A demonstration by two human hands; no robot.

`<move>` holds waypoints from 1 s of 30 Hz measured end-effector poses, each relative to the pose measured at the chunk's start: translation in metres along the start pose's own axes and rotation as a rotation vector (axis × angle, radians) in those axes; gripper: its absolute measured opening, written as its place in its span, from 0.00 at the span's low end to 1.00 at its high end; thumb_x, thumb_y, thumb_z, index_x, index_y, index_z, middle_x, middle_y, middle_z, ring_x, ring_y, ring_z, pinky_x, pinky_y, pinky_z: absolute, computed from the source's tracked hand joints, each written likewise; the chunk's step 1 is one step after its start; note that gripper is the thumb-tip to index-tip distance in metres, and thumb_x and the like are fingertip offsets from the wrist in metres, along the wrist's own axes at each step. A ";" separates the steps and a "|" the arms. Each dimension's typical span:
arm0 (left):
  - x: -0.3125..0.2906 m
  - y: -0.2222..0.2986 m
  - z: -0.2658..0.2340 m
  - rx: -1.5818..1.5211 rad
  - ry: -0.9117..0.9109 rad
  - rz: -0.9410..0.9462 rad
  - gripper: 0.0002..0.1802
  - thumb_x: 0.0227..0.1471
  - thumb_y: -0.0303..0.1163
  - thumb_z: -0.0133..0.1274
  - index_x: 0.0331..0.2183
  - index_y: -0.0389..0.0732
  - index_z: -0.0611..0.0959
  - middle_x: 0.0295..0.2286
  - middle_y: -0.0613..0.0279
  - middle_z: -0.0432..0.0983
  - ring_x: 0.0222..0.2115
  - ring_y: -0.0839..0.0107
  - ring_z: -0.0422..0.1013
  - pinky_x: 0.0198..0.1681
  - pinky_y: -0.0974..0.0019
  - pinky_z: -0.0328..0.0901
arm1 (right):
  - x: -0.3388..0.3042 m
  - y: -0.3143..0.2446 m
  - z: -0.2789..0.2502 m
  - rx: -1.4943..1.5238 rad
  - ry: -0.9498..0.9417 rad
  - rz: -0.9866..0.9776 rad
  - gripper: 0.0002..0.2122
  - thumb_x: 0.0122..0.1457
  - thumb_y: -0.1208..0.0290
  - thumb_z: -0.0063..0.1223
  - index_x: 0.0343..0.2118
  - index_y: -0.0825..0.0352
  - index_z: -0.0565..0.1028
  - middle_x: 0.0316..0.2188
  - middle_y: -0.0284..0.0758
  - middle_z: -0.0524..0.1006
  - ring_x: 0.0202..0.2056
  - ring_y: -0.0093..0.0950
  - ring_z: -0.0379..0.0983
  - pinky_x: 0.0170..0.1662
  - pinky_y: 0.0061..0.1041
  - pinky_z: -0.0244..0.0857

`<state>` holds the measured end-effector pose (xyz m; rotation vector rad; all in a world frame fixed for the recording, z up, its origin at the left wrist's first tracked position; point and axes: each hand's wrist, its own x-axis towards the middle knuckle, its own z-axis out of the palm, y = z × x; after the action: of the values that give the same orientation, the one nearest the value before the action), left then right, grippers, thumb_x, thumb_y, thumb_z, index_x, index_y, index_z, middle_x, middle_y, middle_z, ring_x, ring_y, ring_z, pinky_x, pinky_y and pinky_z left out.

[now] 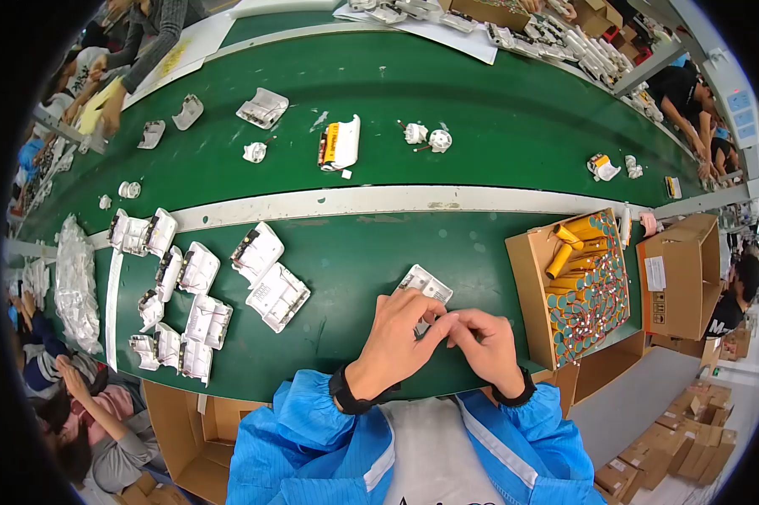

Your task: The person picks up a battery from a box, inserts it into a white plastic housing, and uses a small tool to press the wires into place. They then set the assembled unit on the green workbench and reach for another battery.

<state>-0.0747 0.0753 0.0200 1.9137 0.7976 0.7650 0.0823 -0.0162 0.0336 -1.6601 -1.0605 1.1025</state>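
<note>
Just beyond my fingers, a white plastic housing half (427, 283) shows on the green bench, its near part covered by my left hand (400, 331). That hand is closed, its curled fingers and thumb drawn together at the housing's near edge. My right hand (485, 343) is closed too, thumb and forefinger pinched against the left fingertips. Whatever lies between the fingertips is hidden. To the left, two white housing halves with small parts inside (276, 296) (258, 252) touch each other. On the right stands a cardboard box (531, 290) full of yellow battery cells (575, 278) with wires.
Several more housings (207, 320) cluster on the bench's left, beside a clear plastic bag (78, 286). Behind a white rail (346, 202), the green conveyor belt (480, 84) carries scattered housings and a housing with a yellow battery (339, 145). An open carton (682, 273) stands far right. Other people work around.
</note>
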 end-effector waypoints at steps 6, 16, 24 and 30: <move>-0.007 -0.015 -0.014 -0.084 -0.164 -0.010 0.06 0.52 0.29 0.61 0.34 0.41 0.81 0.32 0.64 0.75 0.35 0.64 0.69 0.40 0.61 0.57 | -0.002 0.000 0.012 0.089 -0.018 -0.010 0.04 0.62 0.79 0.56 0.37 0.72 0.80 0.29 0.35 0.84 0.27 0.18 0.78 0.30 0.18 0.70; -0.008 -0.033 0.002 0.381 -0.043 -0.196 0.31 0.50 0.30 0.60 0.55 0.32 0.70 0.43 0.49 0.65 0.44 0.52 0.62 0.45 0.54 0.56 | 0.044 -0.004 0.019 -0.370 0.083 -0.346 0.04 0.54 0.77 0.62 0.34 0.66 0.82 0.44 0.38 0.80 0.46 0.33 0.73 0.49 0.31 0.67; -0.010 -0.039 0.001 0.356 -0.121 -0.179 0.35 0.50 0.32 0.58 0.58 0.31 0.67 0.41 0.49 0.66 0.42 0.53 0.62 0.43 0.54 0.56 | 0.057 0.014 0.028 -0.309 -0.013 -0.151 0.03 0.54 0.75 0.61 0.32 0.65 0.81 0.51 0.37 0.75 0.53 0.39 0.64 0.56 0.35 0.60; -0.009 -0.040 -0.002 0.359 -0.096 -0.155 0.34 0.51 0.32 0.57 0.57 0.31 0.68 0.40 0.50 0.67 0.41 0.54 0.63 0.41 0.54 0.56 | 0.058 0.013 0.030 -0.268 -0.018 -0.099 0.03 0.54 0.76 0.61 0.32 0.65 0.81 0.49 0.37 0.75 0.52 0.39 0.65 0.56 0.35 0.61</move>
<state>-0.0903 0.0847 -0.0163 2.1539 1.0637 0.4527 0.0708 0.0411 0.0011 -1.7852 -1.3342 0.9443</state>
